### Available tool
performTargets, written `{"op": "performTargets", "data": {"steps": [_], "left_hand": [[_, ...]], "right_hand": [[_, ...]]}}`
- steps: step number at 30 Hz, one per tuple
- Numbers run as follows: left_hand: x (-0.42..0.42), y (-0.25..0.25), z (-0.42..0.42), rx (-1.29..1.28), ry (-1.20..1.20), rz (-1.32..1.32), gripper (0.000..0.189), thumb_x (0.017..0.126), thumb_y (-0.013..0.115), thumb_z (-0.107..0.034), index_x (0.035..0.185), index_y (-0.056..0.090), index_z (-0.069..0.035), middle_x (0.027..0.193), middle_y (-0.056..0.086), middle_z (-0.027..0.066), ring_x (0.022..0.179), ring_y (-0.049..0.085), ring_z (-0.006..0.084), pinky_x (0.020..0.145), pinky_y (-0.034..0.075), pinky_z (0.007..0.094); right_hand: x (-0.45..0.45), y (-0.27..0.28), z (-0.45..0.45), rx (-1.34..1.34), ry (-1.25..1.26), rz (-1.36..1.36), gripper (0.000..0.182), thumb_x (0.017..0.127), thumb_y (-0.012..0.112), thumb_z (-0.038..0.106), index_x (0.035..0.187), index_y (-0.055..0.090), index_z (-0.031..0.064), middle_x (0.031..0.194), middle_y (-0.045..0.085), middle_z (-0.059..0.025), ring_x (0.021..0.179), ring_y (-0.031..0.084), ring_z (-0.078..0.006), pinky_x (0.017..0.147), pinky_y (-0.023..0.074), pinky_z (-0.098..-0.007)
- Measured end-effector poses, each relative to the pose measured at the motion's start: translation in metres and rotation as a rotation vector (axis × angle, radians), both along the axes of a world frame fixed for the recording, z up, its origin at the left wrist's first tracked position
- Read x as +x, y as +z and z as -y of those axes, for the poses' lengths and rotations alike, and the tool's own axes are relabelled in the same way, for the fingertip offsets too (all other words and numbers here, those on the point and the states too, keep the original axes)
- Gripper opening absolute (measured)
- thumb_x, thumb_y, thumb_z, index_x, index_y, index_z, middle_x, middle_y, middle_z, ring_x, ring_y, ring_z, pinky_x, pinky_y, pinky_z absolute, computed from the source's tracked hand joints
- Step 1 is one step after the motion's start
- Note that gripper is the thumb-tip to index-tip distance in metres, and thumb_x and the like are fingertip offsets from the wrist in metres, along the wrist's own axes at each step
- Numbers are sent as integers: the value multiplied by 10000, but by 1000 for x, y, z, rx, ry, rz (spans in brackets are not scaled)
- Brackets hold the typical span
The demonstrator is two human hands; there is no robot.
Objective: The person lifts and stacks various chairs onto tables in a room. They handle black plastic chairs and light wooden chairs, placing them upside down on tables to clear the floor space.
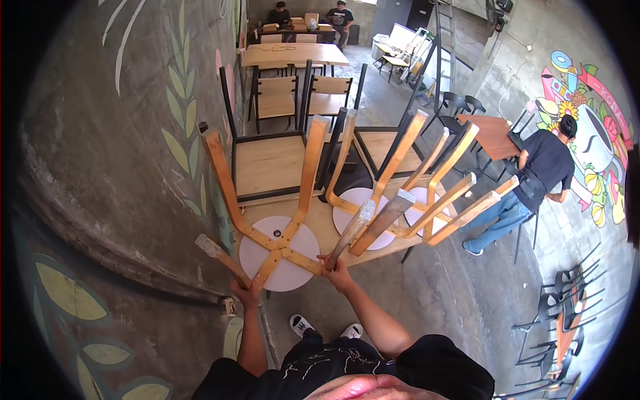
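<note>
An upside-down stool [298,232] with a round white seat and bent wooden legs is at the near left end of a wooden table [327,212]. My left hand [246,294] grips its near left leg, low by the seat. On its near right leg, my right hand [338,274] is closed around the bend. Two more upturned stools, one with a white seat [345,210] and one farther right [413,216], stand beside it on the tabletop. Behind them lie upturned chairs with black metal legs, a left one [270,162] and a right one [387,150].
A painted concrete wall [125,165] runs close along my left. To the right, a person [537,167] in a dark shirt leans beside a reddish table [492,137]. Several black chairs [555,305] are stacked at far right. A ladder [445,55] and two seated people are at the back.
</note>
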State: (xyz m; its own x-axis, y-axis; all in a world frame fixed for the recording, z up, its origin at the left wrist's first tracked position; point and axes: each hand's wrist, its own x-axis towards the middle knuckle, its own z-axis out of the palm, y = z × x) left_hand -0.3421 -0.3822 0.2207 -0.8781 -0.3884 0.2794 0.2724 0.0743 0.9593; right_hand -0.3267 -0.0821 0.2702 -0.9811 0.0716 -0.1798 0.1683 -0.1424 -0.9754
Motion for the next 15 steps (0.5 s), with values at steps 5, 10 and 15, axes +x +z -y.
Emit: {"op": "performTargets", "data": {"steps": [5,10,15], "left_hand": [[71,86,-28,-2,57,-57,235,644,651,-77,768,464,-6,727,503,24,643,460,103,570,369,286],[171,39,-19,-230,182,-67,227,640,639,-55,775,467,2,727,474,45,645,452,142,577,358,283],[282,91,-79,-73,95,-64,237,628,616,-49,681,387,-82,657,372,15,600,375,134,607,321,298]], "right_hand": [[63,15,-8,-101,78,34,300,698,551,-132,858,435,93,1213,561,-113,1192,486,-193,918,454,-333],[141,18,-21,-153,90,-66,289,703,568,-116,848,430,92,1167,573,-108,1150,508,-199,894,453,-333],[231,36,-55,-67,87,-82,279,696,573,-116,834,441,88,1125,584,-109,1097,526,-191,891,434,-330]]}}
